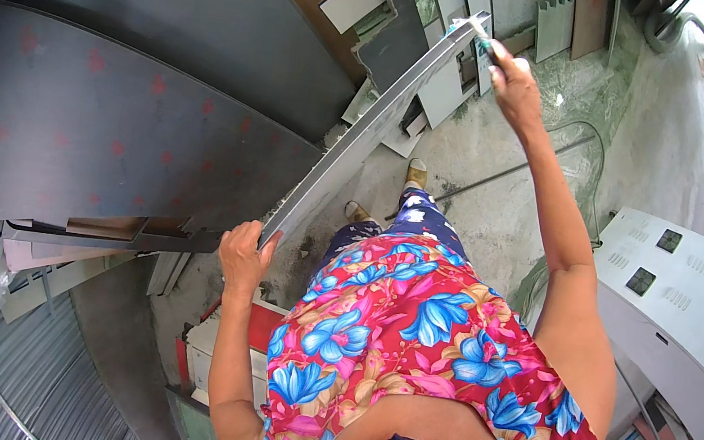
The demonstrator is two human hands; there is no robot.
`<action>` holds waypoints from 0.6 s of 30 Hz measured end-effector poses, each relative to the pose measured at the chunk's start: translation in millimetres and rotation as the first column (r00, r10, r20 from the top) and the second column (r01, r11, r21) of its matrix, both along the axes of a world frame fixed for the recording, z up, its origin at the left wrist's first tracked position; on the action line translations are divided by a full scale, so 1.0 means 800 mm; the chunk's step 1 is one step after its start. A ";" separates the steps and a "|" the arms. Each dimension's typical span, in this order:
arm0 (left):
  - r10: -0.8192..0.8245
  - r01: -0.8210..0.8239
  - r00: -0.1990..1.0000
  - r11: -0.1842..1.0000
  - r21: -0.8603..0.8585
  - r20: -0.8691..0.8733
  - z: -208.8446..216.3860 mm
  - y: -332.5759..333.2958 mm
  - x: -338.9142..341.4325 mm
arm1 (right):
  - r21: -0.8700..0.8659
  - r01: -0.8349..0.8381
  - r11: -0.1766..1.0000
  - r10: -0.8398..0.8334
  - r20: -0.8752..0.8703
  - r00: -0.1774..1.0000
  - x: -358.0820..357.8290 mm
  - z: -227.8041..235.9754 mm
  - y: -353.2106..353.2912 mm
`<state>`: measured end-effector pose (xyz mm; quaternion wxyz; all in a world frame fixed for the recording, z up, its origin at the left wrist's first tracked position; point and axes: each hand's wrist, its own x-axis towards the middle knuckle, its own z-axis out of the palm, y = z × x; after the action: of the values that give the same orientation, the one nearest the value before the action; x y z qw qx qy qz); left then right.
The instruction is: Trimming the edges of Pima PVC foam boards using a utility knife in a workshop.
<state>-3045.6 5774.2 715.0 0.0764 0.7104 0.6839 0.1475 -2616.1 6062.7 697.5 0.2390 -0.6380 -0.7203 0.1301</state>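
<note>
A long, narrow grey slab [366, 126] stands on edge in front of me, running from my left hand up to the far right. My left hand [244, 257] is wrapped over its near end, thumb on the side facing me. At the far end, my right hand [515, 85] is closed round a small dark-handled tool with a pale tip [479, 30]. The tip rests at or just over the slab's top corner. Whether it is a brush or a scraper I cannot make out.
Large dark grey panels [111, 129], one with red marks, lean on the left. Broken boards and offcuts [439, 96] lie beyond the slab. A thin rod [515, 167] and a cable [598, 157] cross the dusty floor. To the right stands a white vented cabinet [679, 287].
</note>
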 end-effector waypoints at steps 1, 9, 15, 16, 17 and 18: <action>-0.005 0.005 1.000 1.000 0.000 0.001 0.003 0.003 0.001 | 0.081 0.029 0.996 -0.025 -0.042 0.999 0.027 -0.025 0.016; 0.024 -0.024 1.000 0.999 -0.022 -0.009 -0.003 0.006 -0.014 | 0.166 -0.238 0.957 0.270 -0.205 0.941 -0.072 0.017 -0.045; -0.017 0.017 1.000 1.000 0.006 0.011 -0.042 0.045 -0.021 | -0.050 -0.495 0.867 0.466 -0.266 0.844 -0.198 0.010 -0.113; -0.029 0.029 0.999 0.999 0.019 0.020 -0.045 0.054 -0.022 | 0.062 -0.518 0.853 0.517 -0.239 0.822 -0.218 0.003 -0.114; -0.040 0.039 0.999 0.999 0.013 0.017 -0.051 0.064 -0.024 | 0.172 -0.537 0.826 0.563 -0.205 0.800 -0.237 -0.004 -0.113; -0.052 0.052 0.999 0.999 0.009 0.015 -0.055 0.073 -0.024 | 0.099 -0.556 0.825 0.565 -0.166 0.808 -0.251 -0.007 -0.108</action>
<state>-3065.0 5832.5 671.3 0.0825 0.7272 0.6638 0.1538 -2816.8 5976.6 691.7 0.2712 -0.3764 -0.8533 0.2380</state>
